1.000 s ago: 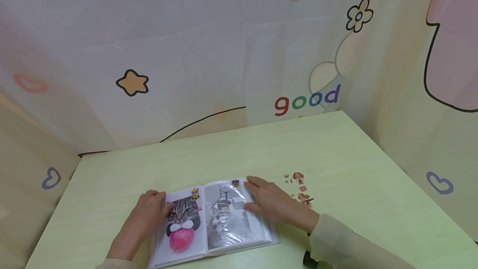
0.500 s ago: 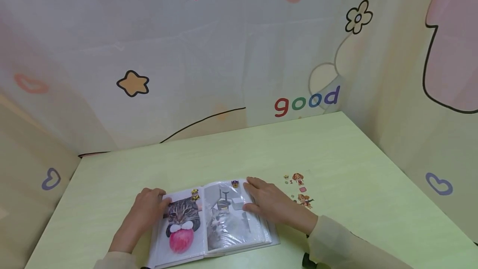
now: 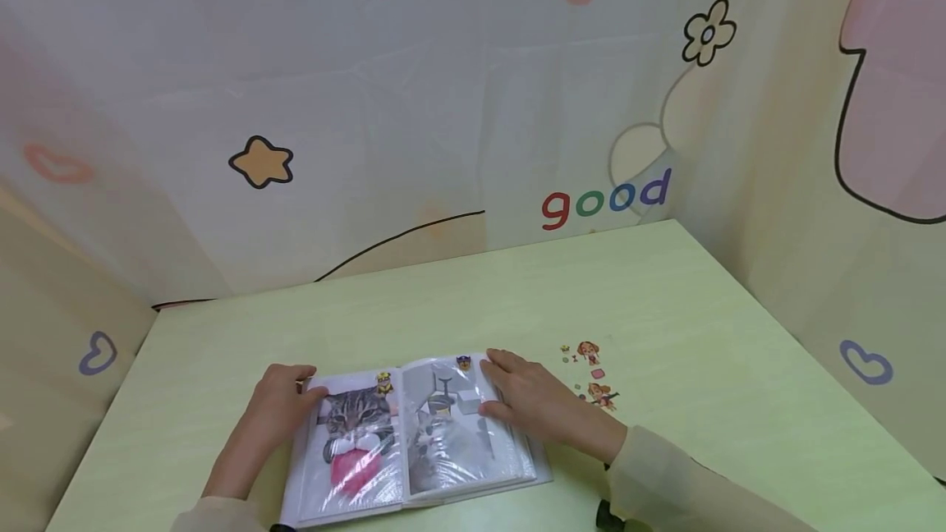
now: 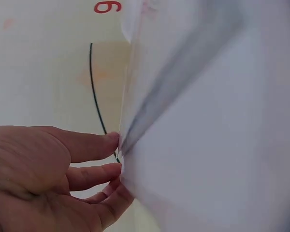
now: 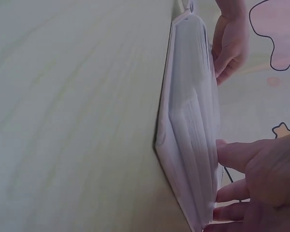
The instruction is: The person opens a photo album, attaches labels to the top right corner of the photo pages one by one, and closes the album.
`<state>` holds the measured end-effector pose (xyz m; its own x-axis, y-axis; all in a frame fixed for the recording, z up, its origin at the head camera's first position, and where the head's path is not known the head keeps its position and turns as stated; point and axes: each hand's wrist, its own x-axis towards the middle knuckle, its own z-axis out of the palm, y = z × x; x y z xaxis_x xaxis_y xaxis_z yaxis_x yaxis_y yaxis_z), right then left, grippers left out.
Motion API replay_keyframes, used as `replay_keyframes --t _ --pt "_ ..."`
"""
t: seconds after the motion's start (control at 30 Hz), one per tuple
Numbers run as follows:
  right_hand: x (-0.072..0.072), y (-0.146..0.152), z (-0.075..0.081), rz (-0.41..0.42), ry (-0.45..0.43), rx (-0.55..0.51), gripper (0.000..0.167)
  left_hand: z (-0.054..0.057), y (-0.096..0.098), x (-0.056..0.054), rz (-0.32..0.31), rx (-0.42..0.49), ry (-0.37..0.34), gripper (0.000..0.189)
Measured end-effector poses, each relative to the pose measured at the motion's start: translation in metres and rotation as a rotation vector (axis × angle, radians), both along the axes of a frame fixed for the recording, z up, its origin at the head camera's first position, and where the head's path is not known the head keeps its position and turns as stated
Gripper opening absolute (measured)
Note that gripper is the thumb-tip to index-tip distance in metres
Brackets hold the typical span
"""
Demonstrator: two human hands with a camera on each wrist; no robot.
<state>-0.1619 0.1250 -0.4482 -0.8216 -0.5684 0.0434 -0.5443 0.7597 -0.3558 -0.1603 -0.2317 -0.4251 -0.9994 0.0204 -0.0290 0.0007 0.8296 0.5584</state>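
A photo album (image 3: 402,442) lies open on the table, its left page showing a tabby cat picture and its right page a greyer photo under shiny plastic. At the upper left corner, my left hand (image 3: 273,409) pinches the edge of the left page (image 4: 193,145) between thumb and fingers; in the left wrist view that page is blurred. My right hand (image 3: 543,401) rests on the right page's outer edge with extended fingers. The right wrist view shows that hand (image 5: 270,179) against the thick stack of pages (image 5: 193,96). Small cartoon dog stickers sit at the pages' top corners.
A sheet of cartoon stickers (image 3: 594,376) lies right of the album, partly behind the right forearm. A black object (image 3: 609,515) shows beside the right sleeve. Printed fabric walls (image 3: 369,146) enclose the pale green table (image 3: 702,335).
My left hand has shifted slightly left and up, drawing the left page's edge with it; glare now crosses the cat picture. The right hand stays in place.
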Motion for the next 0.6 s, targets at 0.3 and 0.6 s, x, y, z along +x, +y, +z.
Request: replay_keyframes --t 0.3,0.6 --pt "-0.003 0.002 0.004 -0.004 -0.033 -0.025 0.064 0.032 0.008 0.014 -0.012 0.121 0.069 0.054" --pt "-0.003 0.002 0.008 0.001 -0.087 -0.037 0.065 0.053 0.03 0.025 -0.049 0.179 0.113 0.063"
